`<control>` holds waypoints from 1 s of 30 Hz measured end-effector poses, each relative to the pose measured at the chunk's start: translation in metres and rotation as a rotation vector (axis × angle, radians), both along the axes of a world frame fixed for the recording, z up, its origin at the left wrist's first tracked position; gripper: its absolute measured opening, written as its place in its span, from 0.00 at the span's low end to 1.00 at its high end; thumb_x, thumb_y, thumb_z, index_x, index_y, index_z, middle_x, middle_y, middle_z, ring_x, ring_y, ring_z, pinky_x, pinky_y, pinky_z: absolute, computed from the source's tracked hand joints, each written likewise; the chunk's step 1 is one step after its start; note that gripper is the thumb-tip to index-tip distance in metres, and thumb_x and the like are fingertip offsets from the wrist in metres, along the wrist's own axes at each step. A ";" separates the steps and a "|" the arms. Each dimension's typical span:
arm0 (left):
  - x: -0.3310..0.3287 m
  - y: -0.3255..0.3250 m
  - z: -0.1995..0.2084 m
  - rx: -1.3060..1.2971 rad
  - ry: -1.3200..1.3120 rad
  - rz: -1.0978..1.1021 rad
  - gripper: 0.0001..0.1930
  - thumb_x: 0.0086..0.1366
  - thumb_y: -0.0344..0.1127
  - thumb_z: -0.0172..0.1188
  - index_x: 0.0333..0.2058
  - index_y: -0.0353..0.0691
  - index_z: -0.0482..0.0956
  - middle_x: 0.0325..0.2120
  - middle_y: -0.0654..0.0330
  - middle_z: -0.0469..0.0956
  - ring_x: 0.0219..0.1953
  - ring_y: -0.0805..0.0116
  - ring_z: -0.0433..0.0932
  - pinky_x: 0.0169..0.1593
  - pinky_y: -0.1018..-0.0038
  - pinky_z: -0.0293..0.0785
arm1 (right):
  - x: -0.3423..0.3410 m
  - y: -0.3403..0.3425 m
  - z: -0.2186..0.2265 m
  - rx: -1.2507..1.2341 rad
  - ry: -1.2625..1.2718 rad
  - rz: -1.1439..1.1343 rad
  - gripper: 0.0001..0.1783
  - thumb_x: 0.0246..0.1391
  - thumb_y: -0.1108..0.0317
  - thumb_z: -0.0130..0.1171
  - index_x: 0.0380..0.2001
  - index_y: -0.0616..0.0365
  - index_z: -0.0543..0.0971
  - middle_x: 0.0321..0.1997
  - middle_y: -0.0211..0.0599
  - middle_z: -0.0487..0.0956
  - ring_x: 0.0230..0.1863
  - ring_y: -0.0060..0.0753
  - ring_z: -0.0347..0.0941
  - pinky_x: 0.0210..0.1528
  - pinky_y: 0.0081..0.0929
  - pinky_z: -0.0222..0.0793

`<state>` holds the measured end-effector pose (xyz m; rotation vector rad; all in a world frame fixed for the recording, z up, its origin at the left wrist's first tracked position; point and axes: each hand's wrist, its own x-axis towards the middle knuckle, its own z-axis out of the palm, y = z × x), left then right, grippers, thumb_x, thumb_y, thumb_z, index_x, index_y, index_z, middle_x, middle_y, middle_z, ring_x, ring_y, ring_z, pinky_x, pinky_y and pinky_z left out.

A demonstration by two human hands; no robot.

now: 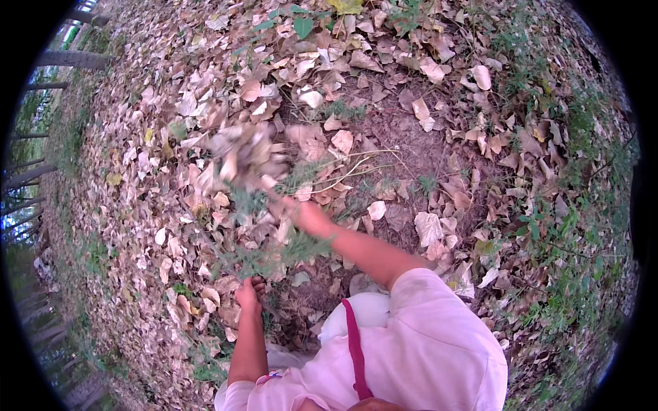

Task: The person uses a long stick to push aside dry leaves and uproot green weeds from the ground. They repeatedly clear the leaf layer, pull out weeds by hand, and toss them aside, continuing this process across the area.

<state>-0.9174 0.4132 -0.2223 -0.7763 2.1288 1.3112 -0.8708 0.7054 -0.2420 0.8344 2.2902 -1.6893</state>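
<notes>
My left hand (pixel 249 293) is closed, low over the fallen leaves, at the lower end of a green feathery plant (pixel 241 259) that it appears to grip. Farther forward and to the right, my right hand (pixel 301 211) is stretched out across the ground. Motion smears its fingers, so what they hold, if anything, is unclear. Just beyond it, a clump of dry brown leaves (pixel 250 152) is blurred, with some blurred greenery beside it. Thin pale stems (pixel 356 168) lie past the right hand.
Dry leaves (pixel 137 205) cover most of the ground. A patch of bare brown soil (pixel 411 147) shows ahead on the right. Green weeds (pixel 569 240) grow along the right side. Several tree trunks (pixel 74 59) stand at the far left.
</notes>
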 end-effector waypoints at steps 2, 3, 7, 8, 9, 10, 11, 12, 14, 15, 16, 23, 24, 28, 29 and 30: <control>-0.003 -0.001 -0.004 0.084 0.024 -0.037 0.20 0.61 0.48 0.51 0.25 0.32 0.74 0.16 0.58 0.73 0.13 0.70 0.70 0.17 0.77 0.66 | -0.016 -0.042 0.021 0.021 -0.013 0.303 0.24 0.54 0.60 0.47 0.56 0.32 0.64 0.24 0.41 0.75 0.20 0.37 0.70 0.25 0.35 0.68; -0.003 0.001 0.001 0.106 0.018 -0.037 0.20 0.61 0.48 0.51 0.25 0.32 0.74 0.16 0.58 0.74 0.13 0.70 0.70 0.17 0.77 0.66 | -0.016 -0.054 0.037 0.045 0.043 0.478 0.23 0.54 0.60 0.46 0.55 0.32 0.64 0.25 0.42 0.76 0.21 0.37 0.71 0.25 0.37 0.68; -0.005 0.028 0.024 0.106 0.073 -0.078 0.21 0.61 0.48 0.50 0.24 0.32 0.75 0.16 0.58 0.74 0.14 0.70 0.71 0.17 0.76 0.66 | -0.010 -0.065 0.038 0.124 0.527 0.227 0.23 0.54 0.60 0.46 0.55 0.37 0.65 0.28 0.39 0.79 0.25 0.37 0.74 0.32 0.37 0.72; -0.006 0.027 0.026 0.090 0.093 -0.081 0.21 0.61 0.48 0.50 0.25 0.32 0.75 0.16 0.58 0.74 0.14 0.70 0.71 0.17 0.76 0.66 | -0.011 -0.027 0.087 -0.035 0.161 0.324 0.24 0.55 0.60 0.45 0.56 0.41 0.63 0.43 0.38 0.77 0.30 0.35 0.76 0.36 0.33 0.74; -0.005 0.024 0.026 0.074 0.113 -0.084 0.21 0.61 0.48 0.50 0.25 0.31 0.75 0.16 0.58 0.75 0.14 0.70 0.71 0.18 0.75 0.67 | -0.010 -0.028 0.053 -0.015 0.436 0.016 0.25 0.56 0.61 0.45 0.58 0.42 0.61 0.48 0.39 0.74 0.31 0.31 0.75 0.34 0.30 0.74; -0.006 0.019 0.027 0.110 0.034 -0.053 0.20 0.61 0.47 0.51 0.28 0.31 0.76 0.19 0.57 0.76 0.16 0.70 0.73 0.19 0.75 0.68 | -0.006 -0.002 0.048 -0.012 0.339 -0.133 0.25 0.55 0.62 0.46 0.57 0.43 0.62 0.37 0.40 0.75 0.27 0.32 0.73 0.32 0.31 0.73; -0.007 0.011 0.021 0.086 0.055 -0.039 0.20 0.61 0.46 0.51 0.29 0.30 0.75 0.20 0.57 0.76 0.17 0.69 0.73 0.19 0.75 0.68 | -0.003 0.023 0.043 -0.023 0.248 -0.283 0.24 0.54 0.62 0.47 0.57 0.43 0.62 0.26 0.40 0.76 0.23 0.32 0.71 0.30 0.32 0.71; -0.006 -0.002 0.012 0.059 0.080 -0.017 0.20 0.61 0.46 0.51 0.30 0.30 0.75 0.21 0.57 0.76 0.17 0.69 0.73 0.20 0.75 0.69 | 0.002 0.048 0.047 -0.082 0.281 -0.461 0.24 0.54 0.61 0.46 0.56 0.44 0.63 0.28 0.41 0.76 0.23 0.33 0.71 0.28 0.32 0.70; -0.006 -0.004 0.007 0.119 0.020 0.095 0.19 0.61 0.45 0.52 0.34 0.30 0.73 0.24 0.57 0.76 0.17 0.70 0.73 0.20 0.75 0.69 | 0.025 0.100 0.028 0.251 0.088 -0.513 0.23 0.56 0.59 0.47 0.56 0.42 0.64 0.32 0.41 0.75 0.25 0.24 0.70 0.23 0.25 0.68; -0.004 0.000 0.009 0.132 0.028 0.077 0.18 0.61 0.45 0.52 0.35 0.32 0.73 0.24 0.57 0.76 0.17 0.69 0.72 0.19 0.75 0.68 | 0.040 0.124 0.002 0.477 0.010 -0.477 0.24 0.55 0.58 0.46 0.57 0.41 0.63 0.33 0.46 0.74 0.28 0.36 0.73 0.28 0.34 0.69; -0.001 -0.001 0.011 0.139 0.040 0.069 0.17 0.60 0.45 0.53 0.36 0.34 0.72 0.23 0.57 0.75 0.16 0.69 0.71 0.18 0.75 0.67 | 0.053 0.135 -0.016 0.693 -0.062 -0.440 0.25 0.56 0.57 0.44 0.58 0.39 0.60 0.35 0.46 0.75 0.29 0.44 0.74 0.30 0.39 0.69; 0.003 0.004 0.010 0.141 0.033 0.028 0.17 0.62 0.45 0.51 0.32 0.33 0.72 0.22 0.58 0.75 0.16 0.72 0.71 0.18 0.78 0.68 | 0.037 0.039 -0.066 0.278 -0.129 -0.305 0.26 0.53 0.59 0.46 0.57 0.44 0.60 0.23 0.52 0.75 0.23 0.53 0.71 0.29 0.45 0.67; 0.003 0.008 0.012 0.146 0.043 0.005 0.17 0.62 0.45 0.51 0.31 0.33 0.72 0.22 0.58 0.75 0.16 0.72 0.71 0.18 0.78 0.67 | 0.031 0.009 -0.065 0.172 -0.066 -0.248 0.27 0.51 0.60 0.48 0.56 0.48 0.61 0.25 0.54 0.75 0.24 0.54 0.72 0.29 0.45 0.68; -0.005 0.014 0.018 0.216 0.080 -0.014 0.17 0.62 0.45 0.51 0.27 0.34 0.73 0.20 0.59 0.74 0.16 0.72 0.71 0.18 0.78 0.67 | 0.017 -0.059 -0.043 0.084 0.074 0.050 0.28 0.48 0.61 0.49 0.55 0.51 0.63 0.28 0.54 0.75 0.31 0.52 0.73 0.36 0.44 0.68; -0.010 0.013 0.023 0.248 0.091 0.013 0.17 0.62 0.45 0.51 0.26 0.34 0.73 0.19 0.59 0.74 0.15 0.72 0.71 0.18 0.78 0.66 | 0.016 -0.062 -0.022 0.101 0.113 0.154 0.27 0.49 0.61 0.49 0.55 0.50 0.64 0.28 0.54 0.75 0.31 0.51 0.73 0.37 0.44 0.68; -0.016 0.007 0.031 0.219 0.151 -0.033 0.17 0.62 0.45 0.51 0.25 0.35 0.74 0.19 0.60 0.74 0.16 0.73 0.71 0.18 0.78 0.66 | 0.014 -0.064 0.000 0.116 0.151 0.260 0.27 0.49 0.61 0.48 0.54 0.49 0.64 0.29 0.54 0.75 0.31 0.51 0.73 0.37 0.44 0.68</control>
